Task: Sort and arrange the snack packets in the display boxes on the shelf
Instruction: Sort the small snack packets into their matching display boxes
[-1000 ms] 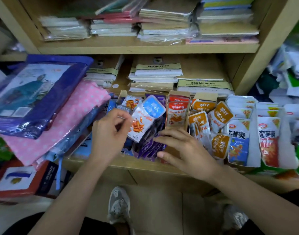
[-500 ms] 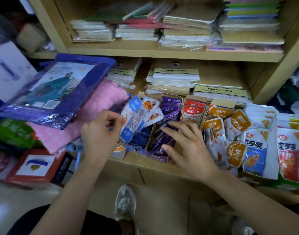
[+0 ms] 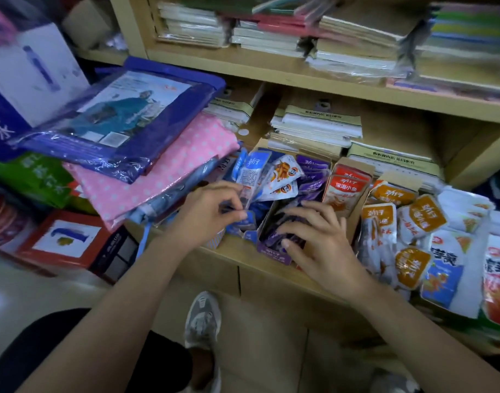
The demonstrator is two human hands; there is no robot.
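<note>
1. Pinching a fan of blue packets (image 3: pixel 253 177), the left hand (image 3: pixel 206 217) holds them just above its fingers (image 3: pixel 229 192).
2. Right hand (image 3: pixel 322 245) presses purple packets (image 3: pixel 284 221) beneath straight fingers (image 3: pixel 319 207), inside their box (image 3: pixel 271 252).
3. Risk: the fan could slip, mixing into that box.

The shelf (image 3: pixel 271 72) is pale tan wood. At far left lies a pink cloth (image 3: pixel 158 177) with white dots, beside a deep blue wrapped pack (image 3: pixel 158 129) picturing a teal coat. In the middle, blue-and-white packets (image 3: pixel 251 171) sit left of white packets printed in orange (image 3: pixel 282 173), then purple packets (image 3: pixel 311 177) in a purple box (image 3: pixel 272 253). Rightward come red packets (image 3: pixel 346 188), orange-and-white packets (image 3: pixel 421 215) and white packets with blue panels (image 3: pixel 443 276). Near left are a red box (image 3: pixel 26 245) and a green bag (image 3: pixel 36 180).
</note>
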